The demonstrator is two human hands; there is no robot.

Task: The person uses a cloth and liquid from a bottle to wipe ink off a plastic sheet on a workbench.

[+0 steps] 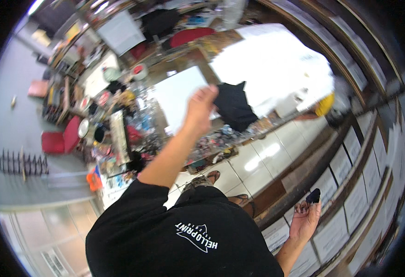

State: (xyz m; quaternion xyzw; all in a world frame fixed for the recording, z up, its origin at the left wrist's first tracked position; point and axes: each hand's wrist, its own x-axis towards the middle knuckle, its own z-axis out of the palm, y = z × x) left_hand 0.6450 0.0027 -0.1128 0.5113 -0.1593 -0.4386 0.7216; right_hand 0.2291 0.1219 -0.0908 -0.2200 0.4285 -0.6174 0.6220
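My left hand point(201, 108) reaches out over the worktable, blurred by motion, its fingers pinched together. At its fingertips is the edge of a black piece of cloth point(235, 106), which spreads to the right. Beneath the hand lies a flat white board point(177, 92). My right hand point(305, 221) is held low at the right, away from the table, its fingers curled round a small dark wad point(313, 196) that looks like a rag. Those fingertips look stained dark.
A large white sheet point(271, 64) covers the table's far right. Tubs and jars point(84, 127) crowd the left side, near a red chair point(63, 138). Shelves of white boxes point(357, 207) run along the right. Tiled floor point(267, 152) shows below the table.
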